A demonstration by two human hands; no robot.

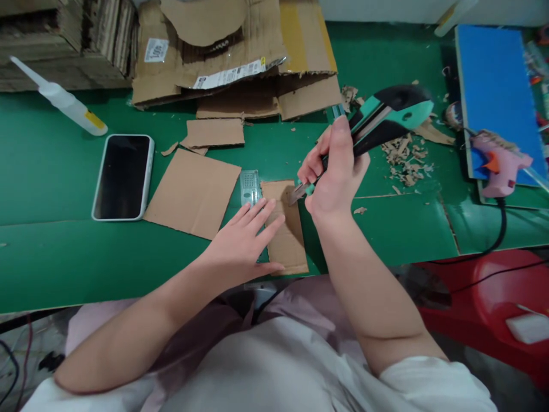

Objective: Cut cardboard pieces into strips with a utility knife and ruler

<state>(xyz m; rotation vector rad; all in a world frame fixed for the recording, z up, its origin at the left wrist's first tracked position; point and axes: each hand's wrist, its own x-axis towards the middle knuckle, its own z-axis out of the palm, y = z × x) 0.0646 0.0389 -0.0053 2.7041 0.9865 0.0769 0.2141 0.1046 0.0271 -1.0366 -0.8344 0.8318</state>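
Observation:
My left hand (253, 232) lies flat with fingers spread across a clear plastic ruler (250, 186) and the left part of a small cardboard piece (288, 246). My right hand (337, 171) is wrapped round a black and green utility knife (386, 117), its handle slanting up to the right. The knife's blade points down and left over the upper right part of the cardboard piece; whether it touches, I cannot tell. A larger square of cardboard (195, 191) lies left of the ruler.
A phone (123, 177) and a white squeeze bottle (71, 106) lie at left. Torn cardboard boxes (240, 63) are stacked behind. Cardboard scraps (405, 157) are scattered at right, near a pink glue gun (500, 157) and a blue board (497, 86). A red stool (510, 286) stands below.

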